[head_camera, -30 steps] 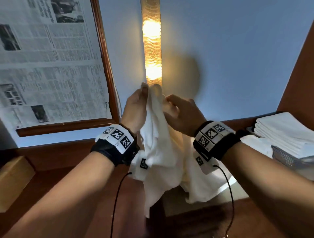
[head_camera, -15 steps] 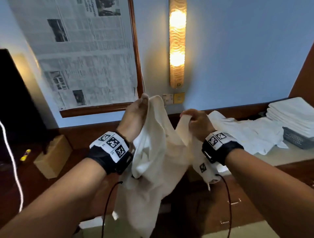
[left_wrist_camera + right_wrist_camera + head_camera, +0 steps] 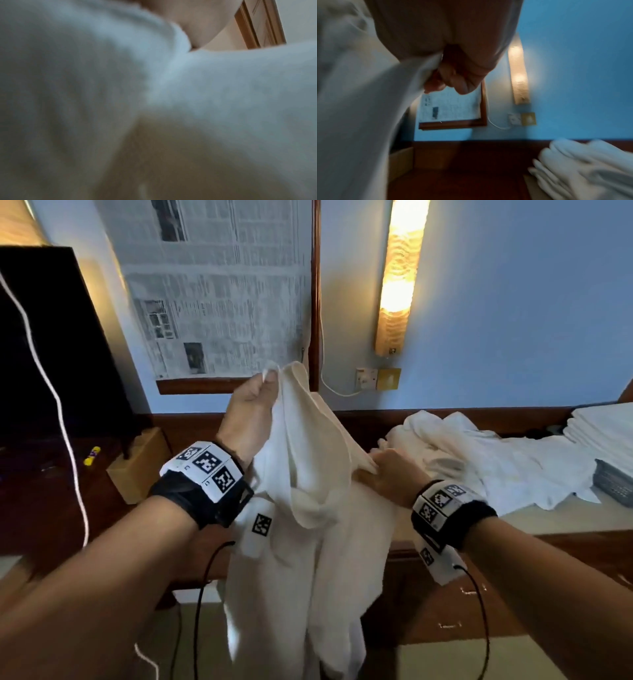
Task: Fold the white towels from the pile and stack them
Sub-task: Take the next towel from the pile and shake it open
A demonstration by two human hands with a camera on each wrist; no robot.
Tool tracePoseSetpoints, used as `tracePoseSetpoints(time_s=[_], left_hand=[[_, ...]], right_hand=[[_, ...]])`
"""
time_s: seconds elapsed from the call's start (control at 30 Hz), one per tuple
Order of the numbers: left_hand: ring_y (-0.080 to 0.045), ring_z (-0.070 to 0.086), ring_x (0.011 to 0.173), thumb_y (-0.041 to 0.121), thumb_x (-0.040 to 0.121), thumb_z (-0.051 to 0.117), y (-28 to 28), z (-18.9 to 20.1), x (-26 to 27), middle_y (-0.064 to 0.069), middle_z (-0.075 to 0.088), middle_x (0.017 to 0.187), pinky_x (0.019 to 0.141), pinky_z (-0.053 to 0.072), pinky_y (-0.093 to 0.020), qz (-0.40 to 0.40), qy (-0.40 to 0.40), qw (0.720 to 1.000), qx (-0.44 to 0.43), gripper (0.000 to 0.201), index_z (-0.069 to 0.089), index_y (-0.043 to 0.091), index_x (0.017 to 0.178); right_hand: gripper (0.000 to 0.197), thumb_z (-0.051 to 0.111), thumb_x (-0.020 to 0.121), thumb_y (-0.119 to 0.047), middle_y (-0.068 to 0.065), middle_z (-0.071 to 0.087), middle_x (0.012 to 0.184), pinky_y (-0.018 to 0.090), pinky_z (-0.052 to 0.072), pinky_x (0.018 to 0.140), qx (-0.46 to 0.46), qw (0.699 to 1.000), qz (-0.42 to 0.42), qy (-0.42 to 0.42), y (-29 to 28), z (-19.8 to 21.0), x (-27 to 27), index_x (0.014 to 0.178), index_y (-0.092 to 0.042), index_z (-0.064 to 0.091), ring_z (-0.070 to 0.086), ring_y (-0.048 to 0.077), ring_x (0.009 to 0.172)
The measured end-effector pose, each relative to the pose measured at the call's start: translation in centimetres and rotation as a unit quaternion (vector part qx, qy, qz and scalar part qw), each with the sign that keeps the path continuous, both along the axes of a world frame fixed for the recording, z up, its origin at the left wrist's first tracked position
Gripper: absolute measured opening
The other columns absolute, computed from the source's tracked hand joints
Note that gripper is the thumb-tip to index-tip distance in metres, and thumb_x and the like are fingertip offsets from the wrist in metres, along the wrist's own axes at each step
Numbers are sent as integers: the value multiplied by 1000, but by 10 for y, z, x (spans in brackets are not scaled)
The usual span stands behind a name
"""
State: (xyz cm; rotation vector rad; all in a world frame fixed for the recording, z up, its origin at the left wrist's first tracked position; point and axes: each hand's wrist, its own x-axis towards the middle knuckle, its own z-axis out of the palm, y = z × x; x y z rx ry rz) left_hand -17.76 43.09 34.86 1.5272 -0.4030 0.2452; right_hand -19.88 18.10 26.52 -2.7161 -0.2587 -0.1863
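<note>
A white towel (image 3: 308,542) hangs in the air between my hands, its lower part drooping below the table edge. My left hand (image 3: 255,402) is raised and pinches the towel's top corner. Lower and to the right, my right hand (image 3: 383,470) grips the towel's edge; the right wrist view shows its fingers (image 3: 447,81) curled round the cloth (image 3: 359,108). White cloth (image 3: 120,94) fills the blurred left wrist view. A loose pile of white towels (image 3: 479,460) lies on the table at the right. A stack of folded towels (image 3: 606,433) sits on a basket at the far right.
A dark wooden table (image 3: 565,542) runs along the blue wall. A mesh basket (image 3: 613,484) stands at its right end, and a wooden block (image 3: 137,467) at its left. A dark screen (image 3: 51,354) and a white cable (image 3: 58,405) are at the left. A lamp (image 3: 397,275) glows on the wall.
My hands have drawn apart along the towel's edge. The right hand has dropped lower and moved right, while the left keeps the corner high. The view has tilted down towards the table.
</note>
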Motion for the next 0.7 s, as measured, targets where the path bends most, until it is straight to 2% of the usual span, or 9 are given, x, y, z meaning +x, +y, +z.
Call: tracePoseSetpoints(time_s=[0.03,0.1,0.23,0.33,0.4,0.47,0.57,0.63,0.7], left_hand=[[-26,49,75,45,102,49,7,1,-3,-8,54,76,77,40,-41,12,4,1000,-6,37,58,20,77],[-21,58,82,33,107,43,16,2,-10,1,66,78,85,46,-36,30,17,999,-32,33,62,20,84],[-4,66,68,21,109,36,20,-7,-23,11,71,69,73,50,-21,2,41,999,-29,33,62,17,89],[-17,60,69,41,104,47,12,-17,-25,-1,65,72,74,45,-27,5,41,999,-3,39,59,11,82],[-26,44,75,58,89,57,7,-22,-26,-11,52,84,76,35,-37,-9,53,999,-6,49,56,10,90],[-25,40,71,52,92,59,4,-24,-26,-11,47,77,72,32,-37,-16,58,998,-21,42,56,11,82],[-22,57,76,44,100,52,7,-22,-25,-3,65,76,78,43,-38,18,44,999,-7,39,66,20,72],[-17,66,81,32,105,46,16,-23,-19,7,73,79,89,48,-40,48,27,998,-28,40,72,22,77],[-26,67,95,32,103,49,23,-22,-13,4,75,90,102,47,-46,63,26,996,-51,32,75,23,85]], right_hand=[[24,54,83,-56,-1,70,96,41,46,97,6,999,-29,27,-6,-12,2,83,-38,69,61,23,105],[21,63,89,-39,7,72,103,39,48,92,33,996,-66,57,-19,-29,7,89,-20,72,63,28,107],[17,62,88,-19,-5,71,89,38,51,90,140,990,-25,-9,-1,-8,10,80,-32,69,65,18,95],[35,58,79,5,-6,71,90,25,52,80,198,973,83,-84,43,39,11,91,-24,74,66,11,88],[23,60,81,0,-7,67,76,22,47,71,188,965,119,-142,66,68,12,79,-18,73,61,8,73],[24,64,81,-9,-6,56,61,25,39,65,174,966,107,-157,73,90,10,60,-20,60,51,8,60],[39,69,81,-29,-8,43,53,21,33,55,130,977,119,-120,67,97,-2,51,-25,45,41,5,52],[39,72,83,-36,-8,46,55,19,32,54,89,985,126,-77,58,87,-12,54,-24,49,42,6,52],[33,71,86,-36,-8,52,59,18,33,55,54,990,127,-42,43,73,-18,61,-21,56,45,6,54]])
